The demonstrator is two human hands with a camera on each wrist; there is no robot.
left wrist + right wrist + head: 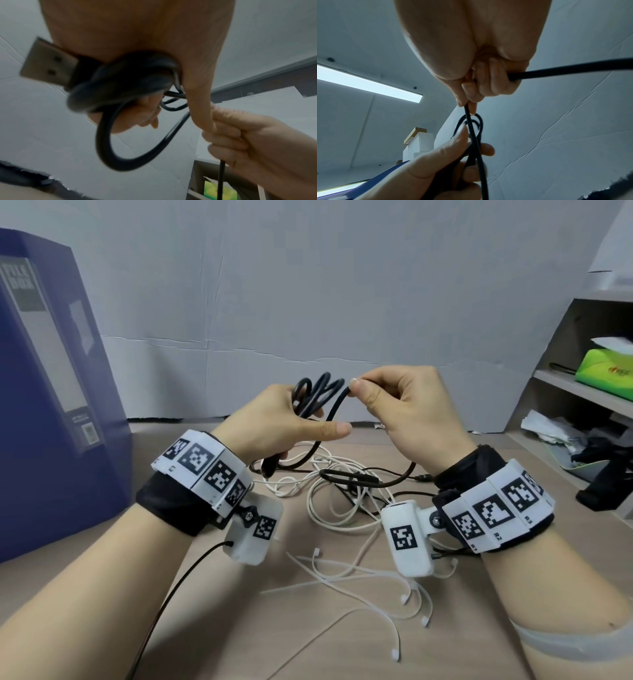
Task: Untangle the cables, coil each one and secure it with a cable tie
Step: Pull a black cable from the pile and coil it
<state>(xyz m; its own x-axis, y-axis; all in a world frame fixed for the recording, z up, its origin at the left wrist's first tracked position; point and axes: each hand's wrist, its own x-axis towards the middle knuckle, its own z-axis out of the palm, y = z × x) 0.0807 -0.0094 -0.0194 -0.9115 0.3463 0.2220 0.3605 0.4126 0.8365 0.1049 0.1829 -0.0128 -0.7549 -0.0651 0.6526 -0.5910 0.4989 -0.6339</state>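
My left hand holds a small bundle of loops of a black cable above the table, fingers curled round the coils. In the left wrist view the coils sit in the palm with a metal USB plug sticking out. My right hand pinches the same black cable just right of the loops, and its free length runs down through the fist to the table. White cables lie tangled on the table below. Several loose white cable ties lie nearer me.
A blue file box stands at the left. A shelf unit at the right holds a green tissue pack and crumpled items. A thin black lead runs from my left wrist camera. A second black cable lies among the white ones.
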